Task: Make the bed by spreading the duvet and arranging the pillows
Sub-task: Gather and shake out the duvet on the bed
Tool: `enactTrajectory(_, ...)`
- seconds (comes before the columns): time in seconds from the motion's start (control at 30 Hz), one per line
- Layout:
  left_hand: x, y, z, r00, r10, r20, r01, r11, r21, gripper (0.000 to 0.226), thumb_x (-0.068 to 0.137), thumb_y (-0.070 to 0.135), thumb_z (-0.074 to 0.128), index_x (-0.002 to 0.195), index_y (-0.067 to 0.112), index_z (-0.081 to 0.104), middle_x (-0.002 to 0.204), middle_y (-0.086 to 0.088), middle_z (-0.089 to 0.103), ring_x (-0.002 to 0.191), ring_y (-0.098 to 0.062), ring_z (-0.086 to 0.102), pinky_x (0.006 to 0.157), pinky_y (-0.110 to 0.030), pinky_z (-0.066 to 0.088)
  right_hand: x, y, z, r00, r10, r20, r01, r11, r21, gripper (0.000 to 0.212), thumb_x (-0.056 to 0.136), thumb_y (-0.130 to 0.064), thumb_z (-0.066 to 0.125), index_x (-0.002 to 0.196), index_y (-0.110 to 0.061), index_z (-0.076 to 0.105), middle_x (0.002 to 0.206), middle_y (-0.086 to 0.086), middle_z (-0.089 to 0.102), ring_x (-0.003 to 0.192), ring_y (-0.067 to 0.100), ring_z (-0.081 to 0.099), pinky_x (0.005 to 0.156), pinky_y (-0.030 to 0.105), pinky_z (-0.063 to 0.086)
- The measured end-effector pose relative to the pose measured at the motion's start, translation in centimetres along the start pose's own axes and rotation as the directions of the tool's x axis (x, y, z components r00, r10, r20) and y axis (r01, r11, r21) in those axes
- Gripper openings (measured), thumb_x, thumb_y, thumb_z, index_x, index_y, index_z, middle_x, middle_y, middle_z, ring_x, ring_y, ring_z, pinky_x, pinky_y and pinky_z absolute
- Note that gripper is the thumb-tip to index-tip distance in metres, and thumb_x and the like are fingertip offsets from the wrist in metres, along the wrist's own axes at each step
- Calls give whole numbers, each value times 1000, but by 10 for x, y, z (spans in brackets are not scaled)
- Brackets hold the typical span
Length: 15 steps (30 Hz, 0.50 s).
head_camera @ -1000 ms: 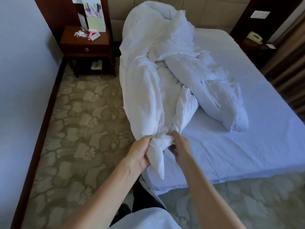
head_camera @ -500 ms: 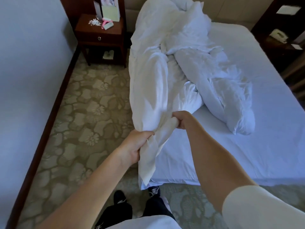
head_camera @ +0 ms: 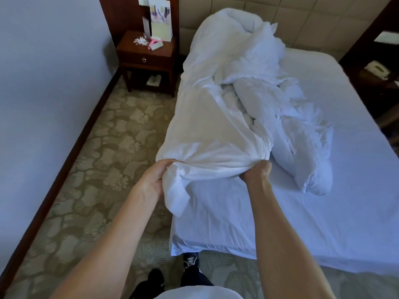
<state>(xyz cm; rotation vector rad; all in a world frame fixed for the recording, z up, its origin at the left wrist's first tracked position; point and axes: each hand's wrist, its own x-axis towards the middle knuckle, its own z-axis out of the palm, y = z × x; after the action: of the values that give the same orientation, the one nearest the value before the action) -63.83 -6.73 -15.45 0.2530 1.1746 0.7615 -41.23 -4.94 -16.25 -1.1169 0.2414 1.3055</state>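
The duvet (head_camera: pixel 228 108) lies bunched in a long twisted heap along the bed (head_camera: pixel 323 190), on the side nearest the nightstand (head_camera: pixel 146 59), its lower edge lifted above the bed's foot corner. The left hand (head_camera: pixel 154 180) grips that edge with curled fingers; the right hand (head_camera: pixel 255 172) clenches it farther in over the bed. Pulled from here, the twisted bulk may drag as one lump, slide off the bed's near side, or slip from a bunched grip.
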Motion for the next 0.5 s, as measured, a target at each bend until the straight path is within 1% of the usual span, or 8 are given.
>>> enactTrajectory(0.07,-15,3,-21,997,33,76,-30,999,-42,16,87,7,54,85,6,70,71,-9,69,59,-21,68,60,-28,56,-19,15,-18,990,-104,100,103,995,17,45,93,-17,25,113,-17,66,133,14,60,120,41,56,102,55,46)
enactTrajectory(0.13,-31,2,-54,989,92,116,-80,992,-102,20,84,7,53,88,9,73,78,-8,71,69,-22,68,70,-34,54,-39,43,-43,984,-80,157,70,995,73,44,91,-12,30,113,-20,68,125,11,66,117,38,60,105,53,44)
enactTrajectory(0.17,-38,-2,-68,989,115,95,-101,985,-139,19,84,7,53,91,9,71,79,-8,71,71,-22,68,70,-35,56,-47,60,-54,980,-26,198,16,998,53,44,93,-11,32,117,-20,67,121,10,69,115,36,61,104,51,45)
enactTrajectory(0.23,-45,-16,-90,987,154,-47,-159,976,-148,11,90,11,50,92,11,61,63,-3,70,56,-17,68,52,-26,57,-49,92,-68,974,102,202,-91,994,-61,44,93,-4,31,118,-15,66,106,10,74,106,34,64,100,49,48)
enactTrajectory(0.3,-41,-37,-103,958,192,-211,-232,955,-184,10,87,22,58,90,14,55,50,5,67,43,-8,65,40,-19,52,-45,114,-79,986,160,55,-150,977,-155,42,89,4,29,111,-8,63,84,11,74,88,31,63,89,43,51)
enactTrajectory(0.37,-33,-60,-111,952,189,-239,-275,873,-403,29,86,38,61,103,14,57,63,4,72,57,-10,70,52,-21,56,-49,133,-85,986,166,-32,-169,966,-197,33,88,5,30,99,-5,59,79,11,64,76,28,59,70,36,53)
enactTrajectory(0.43,-27,-91,-111,975,134,-177,-213,787,-579,45,80,51,68,108,17,61,85,-1,67,74,-18,63,69,-31,51,-59,145,-83,992,120,-39,-126,969,-211,27,89,4,31,88,-6,56,78,11,57,71,25,56,55,27,52)
enactTrajectory(0.5,-29,-119,-97,1000,4,-23,-17,793,-608,63,60,66,77,92,15,60,86,-3,55,70,-20,50,68,-33,38,-62,145,-75,999,15,-43,-26,963,-270,25,88,3,35,77,-9,53,71,9,51,63,20,51,47,22,45)
